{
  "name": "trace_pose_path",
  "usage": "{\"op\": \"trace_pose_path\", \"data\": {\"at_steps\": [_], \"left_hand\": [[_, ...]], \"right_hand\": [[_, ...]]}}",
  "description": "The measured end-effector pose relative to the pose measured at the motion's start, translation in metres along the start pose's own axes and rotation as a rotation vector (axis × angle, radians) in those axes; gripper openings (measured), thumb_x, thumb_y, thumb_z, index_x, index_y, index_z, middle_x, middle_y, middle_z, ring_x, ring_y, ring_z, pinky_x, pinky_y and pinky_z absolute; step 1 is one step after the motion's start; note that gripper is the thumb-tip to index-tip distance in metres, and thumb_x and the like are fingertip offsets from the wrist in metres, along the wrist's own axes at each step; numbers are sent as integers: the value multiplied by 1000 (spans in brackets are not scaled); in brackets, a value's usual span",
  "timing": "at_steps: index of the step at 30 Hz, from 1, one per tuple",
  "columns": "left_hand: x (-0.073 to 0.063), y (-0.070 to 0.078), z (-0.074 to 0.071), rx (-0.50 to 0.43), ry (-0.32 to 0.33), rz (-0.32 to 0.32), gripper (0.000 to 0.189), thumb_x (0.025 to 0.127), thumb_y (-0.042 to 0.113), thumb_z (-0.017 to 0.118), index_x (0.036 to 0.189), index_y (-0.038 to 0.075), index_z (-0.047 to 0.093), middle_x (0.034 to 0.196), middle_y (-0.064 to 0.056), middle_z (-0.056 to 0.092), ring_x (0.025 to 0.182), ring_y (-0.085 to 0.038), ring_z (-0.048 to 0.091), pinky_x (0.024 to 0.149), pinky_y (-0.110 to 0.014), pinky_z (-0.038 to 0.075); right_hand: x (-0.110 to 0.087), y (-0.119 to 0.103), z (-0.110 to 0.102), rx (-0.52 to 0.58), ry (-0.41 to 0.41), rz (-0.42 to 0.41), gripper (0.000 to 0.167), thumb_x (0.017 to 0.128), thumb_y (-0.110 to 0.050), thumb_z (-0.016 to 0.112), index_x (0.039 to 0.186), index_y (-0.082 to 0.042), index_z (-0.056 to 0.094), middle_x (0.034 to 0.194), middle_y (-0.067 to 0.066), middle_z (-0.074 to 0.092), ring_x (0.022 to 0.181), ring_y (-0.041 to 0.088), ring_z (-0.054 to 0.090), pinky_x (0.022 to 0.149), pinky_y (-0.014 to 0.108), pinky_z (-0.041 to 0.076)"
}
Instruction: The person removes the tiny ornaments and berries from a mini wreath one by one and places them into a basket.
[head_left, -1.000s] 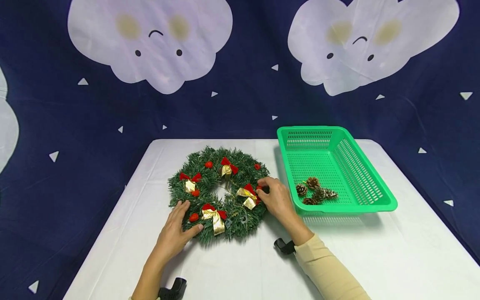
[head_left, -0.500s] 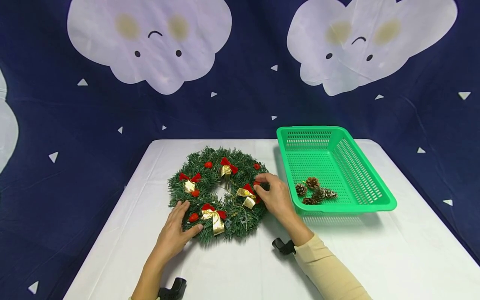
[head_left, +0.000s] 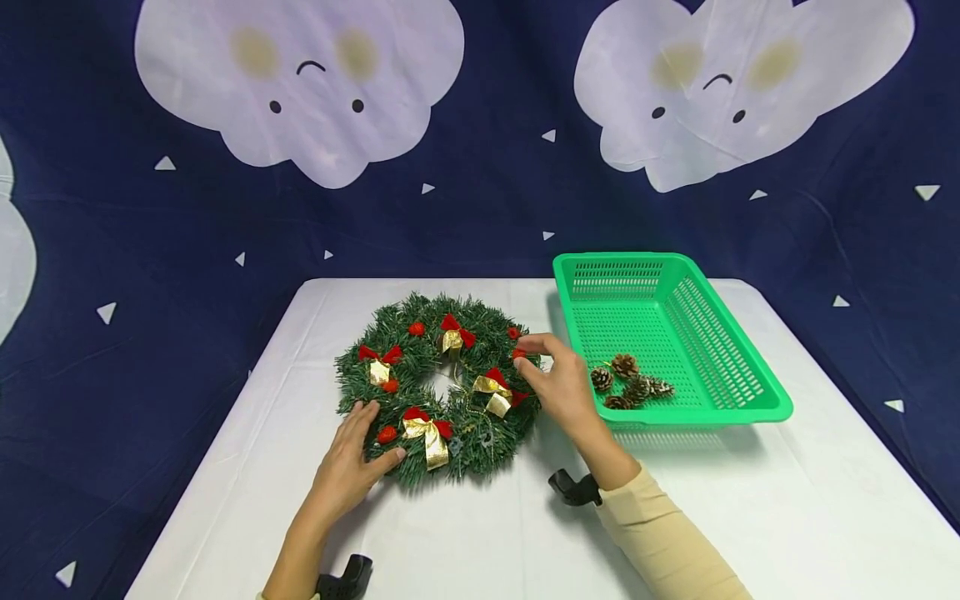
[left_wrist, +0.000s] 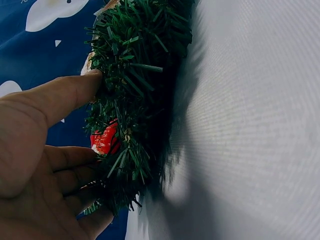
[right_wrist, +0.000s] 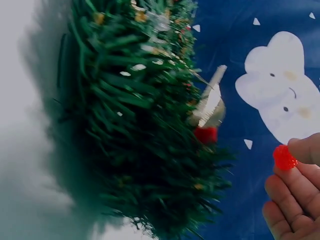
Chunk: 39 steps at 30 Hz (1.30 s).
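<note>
On the white table lies a green Christmas wreath [head_left: 465, 450], decorated with red-and-gold bows [head_left: 427, 437] and small red berry ornaments [head_left: 387, 435]. My left hand [head_left: 347, 467] rests on its near-left part, thumb and fingers spread, beside one berry ornament. The left wrist view shows the thumb [left_wrist: 70, 95] touching the green needles. Over the wreath's right side, my right hand [head_left: 561, 383] pinches a red berry ornament [right_wrist: 285, 157] between thumb and fingers. In the right wrist view that ornament is apart from the needles. The wreath's underside is hidden.
A green plastic basket [head_left: 750, 415] stands right of the wreath, close to my right hand. Several pine cones [head_left: 637, 388] lie in its near-left corner. Behind the table hangs a dark blue cloth [head_left: 495, 225] with clouds.
My right hand has drawn up and away from the wreath's right side with the berry ornament between its fingertips. The left hand and the wreath have stayed in place.
</note>
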<state>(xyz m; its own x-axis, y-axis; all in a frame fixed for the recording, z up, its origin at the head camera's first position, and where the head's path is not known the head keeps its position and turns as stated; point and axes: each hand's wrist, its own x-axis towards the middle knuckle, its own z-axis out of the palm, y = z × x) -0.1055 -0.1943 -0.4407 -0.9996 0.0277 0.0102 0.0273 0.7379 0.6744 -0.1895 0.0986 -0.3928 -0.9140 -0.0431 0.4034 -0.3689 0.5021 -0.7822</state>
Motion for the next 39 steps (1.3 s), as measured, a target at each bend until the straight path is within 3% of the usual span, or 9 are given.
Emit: {"op": "trace_pose_path", "data": {"at_steps": [13, 17, 20, 24, 31, 39], "left_hand": [[0, 0, 1, -1, 7, 7, 85, 84, 38, 70, 150, 7, 25, 157, -17, 19, 147, -36, 11, 111, -65, 19], [-1, 0, 1, 1, 6, 5, 85, 84, 39, 69, 150, 8, 25, 157, -17, 19, 146, -37, 11, 110, -66, 20], [-1, 0, 0, 2, 7, 7, 85, 84, 37, 69, 150, 7, 25, 157, -17, 19, 146, -37, 12, 110, -66, 20], [-1, 0, 0, 0, 7, 7, 85, 84, 36, 70, 150, 7, 25, 157, -18, 19, 146, -38, 12, 110, -65, 20], [-1, 0, 0, -6, 7, 4, 86, 84, 40, 69, 150, 8, 25, 158, -17, 18, 146, -37, 11, 110, -65, 19], [0, -1, 1, -11, 9, 8, 85, 84, 39, 69, 150, 7, 25, 157, -17, 19, 146, -37, 12, 110, -65, 20]], "right_hand": [[3, 2, -23, -23, 46, 38, 28, 82, -17, 73, 109, -11, 67, 106, 9, 72, 105, 28, 64, 91, 46, 48], [5, 4, -30, -43, 70, 33, 29, 83, -19, 72, 110, -11, 67, 105, 8, 72, 103, 26, 65, 67, 34, 48], [5, 7, -34, -65, 88, 25, 28, 83, -20, 72, 110, -12, 67, 103, 6, 73, 101, 23, 66, 59, 27, 43], [5, 12, -39, -64, 100, 28, 26, 83, -20, 73, 108, -15, 67, 103, 5, 73, 101, 22, 66, 69, 27, 48], [6, 22, -50, -66, 125, 83, 28, 84, -22, 71, 111, -14, 67, 104, 7, 72, 98, 24, 67, 60, 21, 47], [8, 34, -63, -90, 130, 110, 26, 86, -22, 69, 111, -14, 66, 104, 8, 72, 101, 23, 65, 68, 17, 47]]}}
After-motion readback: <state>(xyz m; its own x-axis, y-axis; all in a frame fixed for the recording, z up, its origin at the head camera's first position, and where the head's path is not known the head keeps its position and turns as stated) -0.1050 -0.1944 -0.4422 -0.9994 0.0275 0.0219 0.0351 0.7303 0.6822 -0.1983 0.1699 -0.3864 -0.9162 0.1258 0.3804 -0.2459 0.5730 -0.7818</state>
